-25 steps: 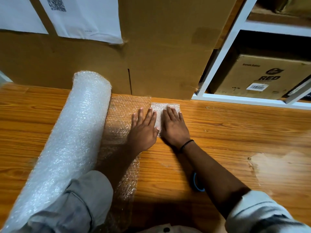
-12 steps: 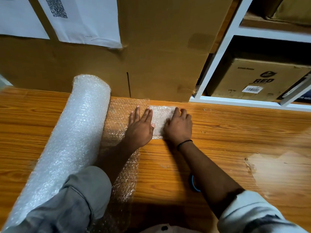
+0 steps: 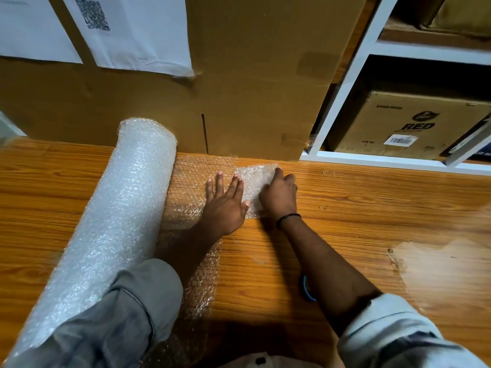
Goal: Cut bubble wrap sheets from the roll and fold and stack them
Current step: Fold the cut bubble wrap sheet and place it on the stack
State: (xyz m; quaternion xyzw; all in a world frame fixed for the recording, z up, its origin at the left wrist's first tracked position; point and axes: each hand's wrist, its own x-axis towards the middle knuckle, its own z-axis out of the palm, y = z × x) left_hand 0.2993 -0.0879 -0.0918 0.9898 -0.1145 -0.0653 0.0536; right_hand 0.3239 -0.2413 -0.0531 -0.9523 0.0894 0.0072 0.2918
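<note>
A big roll of bubble wrap [image 3: 119, 221] lies on the wooden table [image 3: 358, 208], running from the far cardboard toward me. Its loose end [image 3: 186, 189] is spread flat on the table to the right of the roll. A small folded bubble wrap piece [image 3: 256, 179] lies at the far edge of that sheet. My left hand [image 3: 225, 205] presses flat with straight fingers where the sheet meets the folded piece's left side. My right hand [image 3: 279, 195] has its fingers curled over the folded piece's right edge, gripping it.
A large cardboard box [image 3: 252, 88] with taped papers stands behind the table. A white shelf [image 3: 342, 107] to the right holds a printed carton [image 3: 406, 123]. A blue loop, perhaps a scissors handle [image 3: 308, 288], shows under my right forearm. A pale worn patch [image 3: 446, 274] marks the table's right.
My right hand went from lying flat on the folded piece to curling its fingers round its right edge. My left hand slid slightly left and stays flat.
</note>
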